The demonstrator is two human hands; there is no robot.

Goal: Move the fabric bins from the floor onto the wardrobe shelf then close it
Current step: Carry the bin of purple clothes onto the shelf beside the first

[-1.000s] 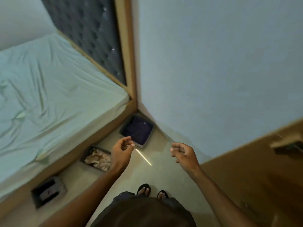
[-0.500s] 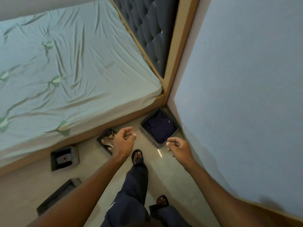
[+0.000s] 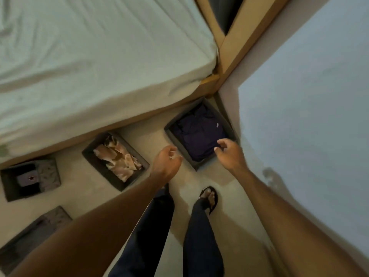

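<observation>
Several dark grey fabric bins stand on the floor along the bed. The bin with dark purple clothes sits in the corner by the wall. Left of it is a bin with beige patterned cloth, then a small bin with a star-marked item, and a flat bin at the lower left. My left hand hovers just left of the purple bin's near corner, fingers loosely curled, holding nothing. My right hand hangs over that bin's near right edge, fingers apart and empty. The wardrobe is out of view.
A bed with a pale green sheet and a wooden frame fills the upper left. A pale blue wall runs along the right. My legs and sandalled foot stand on the beige floor just before the bins.
I have stepped closer and tilted my head down; the bins look larger. Both hands have moved forward to the purple bin's near edge, the right one now over its rim.
</observation>
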